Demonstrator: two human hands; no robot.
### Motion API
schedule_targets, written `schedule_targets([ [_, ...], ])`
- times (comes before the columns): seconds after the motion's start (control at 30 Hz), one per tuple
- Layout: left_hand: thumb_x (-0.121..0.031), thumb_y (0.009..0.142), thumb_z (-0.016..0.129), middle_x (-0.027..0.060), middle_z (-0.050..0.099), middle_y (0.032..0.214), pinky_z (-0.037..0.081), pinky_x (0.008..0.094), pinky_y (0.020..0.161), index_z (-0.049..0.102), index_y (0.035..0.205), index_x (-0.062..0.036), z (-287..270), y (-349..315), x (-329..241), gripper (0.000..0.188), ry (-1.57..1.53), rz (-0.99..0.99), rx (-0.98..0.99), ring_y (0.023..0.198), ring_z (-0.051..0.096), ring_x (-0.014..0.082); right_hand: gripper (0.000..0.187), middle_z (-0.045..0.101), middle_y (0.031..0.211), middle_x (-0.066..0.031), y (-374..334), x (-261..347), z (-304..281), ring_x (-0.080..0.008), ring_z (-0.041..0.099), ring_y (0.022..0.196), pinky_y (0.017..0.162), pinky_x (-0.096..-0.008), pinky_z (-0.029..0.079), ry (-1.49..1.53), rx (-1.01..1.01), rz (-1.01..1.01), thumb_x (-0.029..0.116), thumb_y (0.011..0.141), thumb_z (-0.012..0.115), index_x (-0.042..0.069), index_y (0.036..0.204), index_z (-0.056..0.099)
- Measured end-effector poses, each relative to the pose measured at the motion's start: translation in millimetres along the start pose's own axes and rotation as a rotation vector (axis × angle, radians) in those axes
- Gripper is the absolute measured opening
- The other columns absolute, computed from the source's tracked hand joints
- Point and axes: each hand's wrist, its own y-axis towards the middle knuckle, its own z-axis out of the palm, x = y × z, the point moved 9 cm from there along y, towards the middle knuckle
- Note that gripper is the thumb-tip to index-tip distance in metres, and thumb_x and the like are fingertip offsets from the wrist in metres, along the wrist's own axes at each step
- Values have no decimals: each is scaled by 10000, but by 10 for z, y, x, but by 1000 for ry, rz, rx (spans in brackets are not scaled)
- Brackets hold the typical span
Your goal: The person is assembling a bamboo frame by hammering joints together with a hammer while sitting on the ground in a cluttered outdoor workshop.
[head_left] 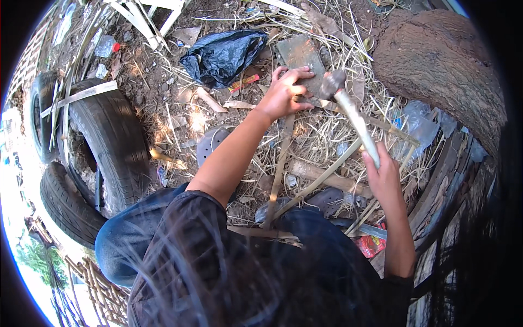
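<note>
In my right hand (383, 177) is the pale handle of a hammer (357, 122). Its dark head, slightly blurred, is raised just right of my left hand (286, 94). The left fingers are curled and close together over the near edge of a flat grey block (300, 52); what they pinch is too small to make out. From under that hand one bamboo strip (384, 125) runs to the right. Another strip (282, 158) comes down toward my knees, where it meets a third, slanting strip (321, 177).
Stacked old tyres (109, 141) stand at the left. A black plastic bag (223, 54) lies beyond my left hand. A thick tree trunk (436, 65) fills the far right. Straw-like shavings (348, 139), a short log (327, 177) and a clear bottle (105, 46) litter the ground.
</note>
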Motion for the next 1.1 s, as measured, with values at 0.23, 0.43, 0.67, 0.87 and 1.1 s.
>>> schedule_targets([
  [0.23, -288, 573, 896, 31, 578, 1332, 264, 532, 1089, 726, 799, -159, -50, -14, 46, 311, 8, 4, -25, 1338, 460, 246, 250, 587, 655, -234, -34, 66, -23, -432, 632, 653, 563, -476, 445, 112, -82, -17, 239, 955, 581, 11, 1024, 505],
  [0.43, -307, 601, 883, 20, 588, 1322, 250, 540, 1103, 693, 760, -139, 4, -39, 23, 300, -19, -40, 4, 1330, 469, 227, 237, 583, 652, -235, -63, 73, -5, -437, 618, 637, 554, -465, 438, 51, 23, 37, 226, 957, 579, 9, 1017, 504],
  [0.67, -306, 594, 884, 28, 591, 1322, 256, 532, 1103, 706, 765, -133, -56, 13, 80, 302, -1, -4, -30, 1325, 475, 224, 240, 577, 661, -252, 43, 195, -144, -455, 616, 679, 580, -488, 427, -50, 36, 9, 221, 950, 591, 1, 992, 504],
  [0.87, -322, 576, 893, 51, 591, 1315, 262, 520, 1093, 725, 777, -149, 7, 14, 24, 314, 9, 23, -22, 1329, 469, 253, 268, 600, 716, -274, 10, 154, -165, -496, 600, 734, 618, -521, 424, -37, 6, 17, 243, 949, 588, -8, 1008, 512],
  [1.1, -314, 577, 899, 43, 595, 1280, 266, 519, 1085, 714, 761, -147, -30, -2, 43, 310, 10, 20, -35, 1331, 471, 247, 247, 588, 681, -269, 37, 225, -148, -485, 605, 721, 600, -518, 426, -37, 17, 6, 227, 951, 586, -3, 999, 511],
])
